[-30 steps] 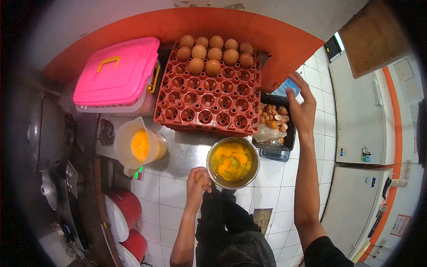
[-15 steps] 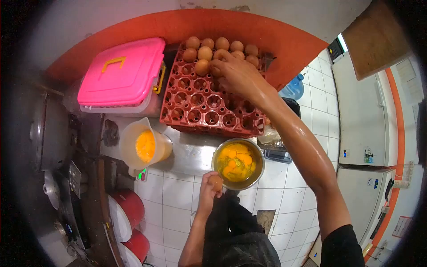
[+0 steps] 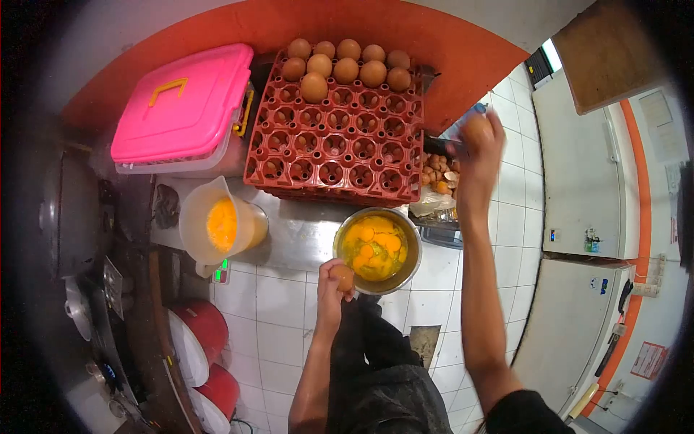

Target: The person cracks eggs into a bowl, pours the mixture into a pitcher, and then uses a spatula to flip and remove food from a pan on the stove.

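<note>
My left hand [image 3: 330, 298] is closed around a brown egg [image 3: 343, 278] at the left rim of a metal bowl [image 3: 414, 271]. Several cracked eggs with whole orange yolks [image 3: 374, 246] fill the bowl's bottom. My right hand [image 3: 480, 160], raised to the right of the egg trays, grips another brown egg [image 3: 478, 132], partly covered by the fingers. Red plastic egg trays [image 3: 334, 145] are stacked on the metal table. Brown eggs [image 3: 345, 70] sit in the far rows of the top tray, while its nearer cups hold none.
Broken eggshells [image 3: 439, 173] lie in a bag right of the trays. A jug [image 3: 189, 224] of beaten egg stands at the left, by a green-lit display [image 3: 220, 272]. Behind it is a clear box with a pink lid [image 3: 184, 105]. Red buckets [image 3: 210, 329] stand at lower left.
My right hand has lifted an egg out of the top tray and swung right, past the tray's edge. The left hand still holds its egg by the bowl. The view has shifted slightly.
</note>
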Motion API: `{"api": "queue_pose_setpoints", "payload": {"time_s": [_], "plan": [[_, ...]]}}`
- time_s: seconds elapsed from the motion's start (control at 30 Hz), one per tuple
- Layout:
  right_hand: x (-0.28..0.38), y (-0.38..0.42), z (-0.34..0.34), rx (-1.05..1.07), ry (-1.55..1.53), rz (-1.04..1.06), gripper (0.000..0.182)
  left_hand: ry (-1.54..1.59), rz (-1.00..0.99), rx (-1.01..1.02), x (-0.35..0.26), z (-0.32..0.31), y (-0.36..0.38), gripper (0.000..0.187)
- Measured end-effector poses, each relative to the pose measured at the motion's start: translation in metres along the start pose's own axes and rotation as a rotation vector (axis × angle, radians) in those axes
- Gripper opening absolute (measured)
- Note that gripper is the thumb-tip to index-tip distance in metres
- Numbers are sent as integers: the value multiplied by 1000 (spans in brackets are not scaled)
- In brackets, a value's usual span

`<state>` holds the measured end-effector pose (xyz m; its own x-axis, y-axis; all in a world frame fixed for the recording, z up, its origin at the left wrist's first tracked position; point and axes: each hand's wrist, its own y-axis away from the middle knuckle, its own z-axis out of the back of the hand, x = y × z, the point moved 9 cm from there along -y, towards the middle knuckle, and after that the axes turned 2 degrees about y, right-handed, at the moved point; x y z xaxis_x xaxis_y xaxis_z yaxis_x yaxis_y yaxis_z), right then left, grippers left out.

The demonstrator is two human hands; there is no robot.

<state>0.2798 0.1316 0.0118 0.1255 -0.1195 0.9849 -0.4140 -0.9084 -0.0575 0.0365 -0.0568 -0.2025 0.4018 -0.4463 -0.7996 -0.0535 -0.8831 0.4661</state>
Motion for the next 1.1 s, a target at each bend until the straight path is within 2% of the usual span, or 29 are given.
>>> {"api": "queue_pose_setpoints", "payload": {"time_s": [0.07,0.13,0.2,0.27,0.33,0.37,0.47,0.5,0.57,0.6,0.67,0.73,0.8,0.87,0.9,0.97,1.1], "plan": [[-39,38,62,-173,186,90,56,29,-1,27,7,-3,-8,30],[-84,96,82,-168,347,30,60,7,76,11,21,-8,-12,30],[-107,146,70,-114,577,-41,62,-30,70,9,41,-13,-17,30],[-92,172,13,175,637,-308,60,-65,62,8,44,-25,-17,31],[-128,202,17,207,576,-307,56,-380,-123,40,14,-50,-12,32],[-140,210,16,243,513,-301,52,-191,-25,-14,49,-39,-17,32],[-129,203,28,121,496,-301,49,-265,-133,-11,4,-49,-8,32],[-142,207,31,115,499,-301,49,-264,-130,-5,6,-52,-9,32],[-171,211,36,65,454,-190,36,-347,-141,-30,8,-55,-13,33],[-153,206,33,65,454,-187,36,-345,-143,-29,0,-59,-12,33],[-122,198,17,179,487,-373,50,-199,27,-69,-10,-61,-8,34],[-130,202,26,140,463,-310,52,-167,73,-75,-4,-62,-12,35],[-146,208,22,257,483,-291,52,-133,119,-81,7,-60,-13,35],[-128,197,17,222,485,-303,52,-256,-29,-62,11,-53,-20,36],[-116,189,14,185,485,-319,52,-257,-32,-66,24,-46,-26,36],[-117,189,18,145,484,-340,52,-274,-167,-97,38,-33,-32,36],[-143,193,18,252,396,-327,46,-280,-146,-83,39,-34,-31,34]]}}
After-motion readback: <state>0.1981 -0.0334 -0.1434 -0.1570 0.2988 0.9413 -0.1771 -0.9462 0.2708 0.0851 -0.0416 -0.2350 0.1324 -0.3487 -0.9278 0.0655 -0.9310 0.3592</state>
